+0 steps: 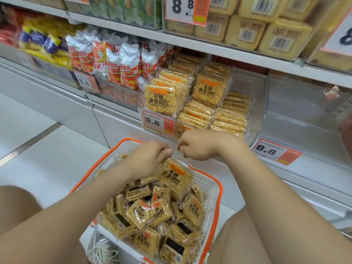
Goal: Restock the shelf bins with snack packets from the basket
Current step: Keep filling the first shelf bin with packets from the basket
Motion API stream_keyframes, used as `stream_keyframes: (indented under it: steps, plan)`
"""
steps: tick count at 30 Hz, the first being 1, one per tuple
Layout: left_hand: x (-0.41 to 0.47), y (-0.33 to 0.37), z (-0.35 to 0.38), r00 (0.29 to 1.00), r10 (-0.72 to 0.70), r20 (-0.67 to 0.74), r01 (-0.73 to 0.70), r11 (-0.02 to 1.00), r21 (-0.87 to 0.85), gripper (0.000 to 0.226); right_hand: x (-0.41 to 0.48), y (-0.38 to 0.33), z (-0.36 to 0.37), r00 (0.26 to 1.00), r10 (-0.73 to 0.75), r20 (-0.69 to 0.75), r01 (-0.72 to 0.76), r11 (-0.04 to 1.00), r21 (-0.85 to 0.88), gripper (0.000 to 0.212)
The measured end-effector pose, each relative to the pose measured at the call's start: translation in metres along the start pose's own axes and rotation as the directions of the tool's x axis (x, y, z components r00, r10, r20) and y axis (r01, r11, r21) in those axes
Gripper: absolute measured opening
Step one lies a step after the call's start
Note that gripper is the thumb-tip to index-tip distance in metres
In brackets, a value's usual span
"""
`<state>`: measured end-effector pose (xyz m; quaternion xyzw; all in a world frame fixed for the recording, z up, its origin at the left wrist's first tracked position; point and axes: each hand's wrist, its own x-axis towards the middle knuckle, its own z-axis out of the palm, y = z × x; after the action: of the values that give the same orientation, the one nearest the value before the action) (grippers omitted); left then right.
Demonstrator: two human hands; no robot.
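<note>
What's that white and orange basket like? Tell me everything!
The basket looks like white plastic, with holed walls and an orange rim and handle. It sits low in front of the shelf, heaped with yellow snack packets in clear wrappers. The left hand grips the top packet of the heap.

The person's bare left hand [150, 157] and bare right hand [198, 145] show plain fingers and wrists. Both forearms are uncovered as far as the lower edge of the view, and the wide lens makes them look broad near the camera. A bare leg [17, 206] shows at the lower left and another [240, 237] at the lower right. Low in the view sits a grey-and-white mesh sneaker with white laces [103, 248].
</note>
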<state>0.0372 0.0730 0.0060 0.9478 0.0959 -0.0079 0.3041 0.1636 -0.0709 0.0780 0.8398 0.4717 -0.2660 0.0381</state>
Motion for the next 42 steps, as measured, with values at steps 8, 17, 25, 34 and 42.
stream_keyframes:
  steps: [8, 17, 25, 34, 42]
  plan:
    - [0.002, 0.046, -0.045, 0.941, 0.013, -0.338, -0.047, 0.995, -0.093, 0.045, -0.038, -0.001, -0.027, 0.97, -0.072, -0.234, 0.132, 0.958, 0.254, 0.025]
    - [0.02, 0.07, -0.064, 0.786, 0.203, -0.583, -0.152, 0.979, 0.136, 0.028, -0.056, 0.012, -0.05, 0.73, 0.365, -0.578, 0.143, 0.745, 0.651, 0.012]
    - [0.048, 0.072, -0.065, 0.848, 0.196, -0.492, -0.022, 0.941, 0.337, 0.055, -0.01, 0.045, -0.055, 0.453, 0.551, -0.701, -0.192, 0.828, 0.526, 0.035]
    - [0.051, 0.062, -0.055, 0.86, 0.227, -0.457, -0.086, 0.947, 0.309, 0.071, 0.007, 0.044, -0.056, 0.341, 0.577, -0.742, -0.077, 0.804, 0.59, 0.041]
    - [0.053, 0.062, -0.054, 0.855, 0.223, -0.469, -0.106, 0.959, 0.261, 0.069, 0.013, 0.048, -0.046, 0.288, 0.506, -0.813, -0.072, 0.858, 0.508, 0.042]
